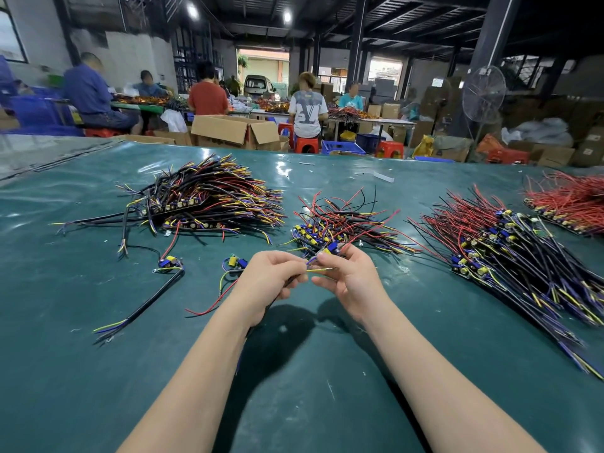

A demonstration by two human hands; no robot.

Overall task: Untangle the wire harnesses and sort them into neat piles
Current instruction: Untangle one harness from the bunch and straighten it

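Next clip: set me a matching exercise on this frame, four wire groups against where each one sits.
Things:
1. black-sheathed pile
2. small tangled heap
3. red-wire pile
4. single harness

Places:
A. pinched between left hand and right hand
B. far right edge
C. far left
D. just beyond the hands

Pairs: 1-C, 2-D, 3-B, 4-A

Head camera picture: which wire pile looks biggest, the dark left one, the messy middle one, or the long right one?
1. Long right pile and dark left pile: they look alike, and the right one reaches nearer the camera, so no ranking.
2. Messy middle pile: plainly smallest.
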